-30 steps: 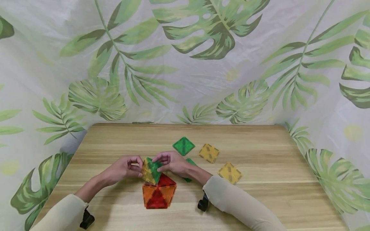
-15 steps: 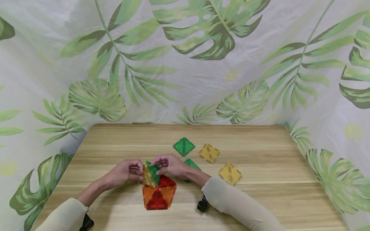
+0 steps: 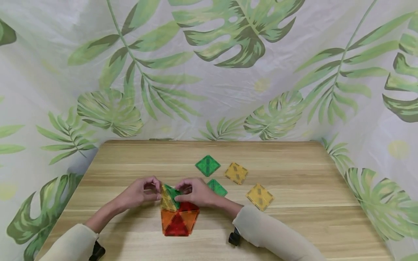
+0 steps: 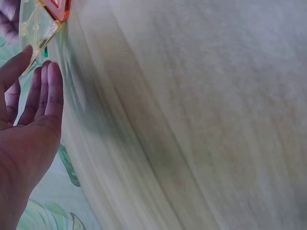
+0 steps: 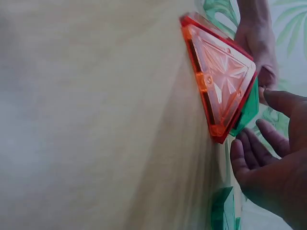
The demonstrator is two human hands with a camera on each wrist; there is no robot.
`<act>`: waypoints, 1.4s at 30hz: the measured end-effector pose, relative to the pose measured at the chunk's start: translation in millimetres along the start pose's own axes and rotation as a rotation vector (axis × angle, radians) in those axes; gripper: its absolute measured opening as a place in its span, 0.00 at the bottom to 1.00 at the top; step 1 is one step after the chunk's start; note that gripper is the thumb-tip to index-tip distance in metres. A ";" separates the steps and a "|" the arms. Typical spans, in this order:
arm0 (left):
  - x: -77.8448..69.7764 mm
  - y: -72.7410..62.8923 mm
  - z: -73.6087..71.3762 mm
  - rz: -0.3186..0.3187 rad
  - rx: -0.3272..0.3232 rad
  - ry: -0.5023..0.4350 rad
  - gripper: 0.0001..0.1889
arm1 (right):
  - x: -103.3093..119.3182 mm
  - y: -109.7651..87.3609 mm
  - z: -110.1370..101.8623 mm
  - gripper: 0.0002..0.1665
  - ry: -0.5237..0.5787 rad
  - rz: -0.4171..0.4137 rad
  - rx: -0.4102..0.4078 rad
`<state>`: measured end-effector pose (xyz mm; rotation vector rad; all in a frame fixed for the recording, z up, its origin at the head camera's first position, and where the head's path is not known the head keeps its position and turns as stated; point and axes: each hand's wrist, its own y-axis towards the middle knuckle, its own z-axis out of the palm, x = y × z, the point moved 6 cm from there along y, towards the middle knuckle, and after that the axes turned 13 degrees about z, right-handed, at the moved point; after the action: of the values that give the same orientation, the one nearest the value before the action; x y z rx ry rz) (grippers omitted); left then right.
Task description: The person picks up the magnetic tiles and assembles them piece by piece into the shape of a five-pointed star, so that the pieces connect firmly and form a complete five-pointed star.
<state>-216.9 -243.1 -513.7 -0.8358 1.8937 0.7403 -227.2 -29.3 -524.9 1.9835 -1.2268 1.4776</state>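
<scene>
At the far-left edge of the red-and-orange tile form, the yellow-and-green tile pair is pinched by the fingers of left hand and right hand, edge alignment seemingly being performed and flush seating judged to be required next.

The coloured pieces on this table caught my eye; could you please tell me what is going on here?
A person is handling translucent pieces with both bare hands. The left hand holds a yellow triangle near its outer edge, and the right hand holds a green triangle beside it. Both triangles are at the far left side of a red and orange build; whether they are joined to it is unclear. Two green pieces and two yellow squares lie apart on the table.
</scene>
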 end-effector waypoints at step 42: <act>-16.6 2.6 -7.3 0.177 0.138 0.347 0.13 | 11.8 -29.2 -18.1 0.22 -0.547 -0.166 -0.066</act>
<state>-216.7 -243.1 -495.3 -0.7522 2.3245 0.5883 -213.1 -5.1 -501.9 2.4635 -1.2455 0.8251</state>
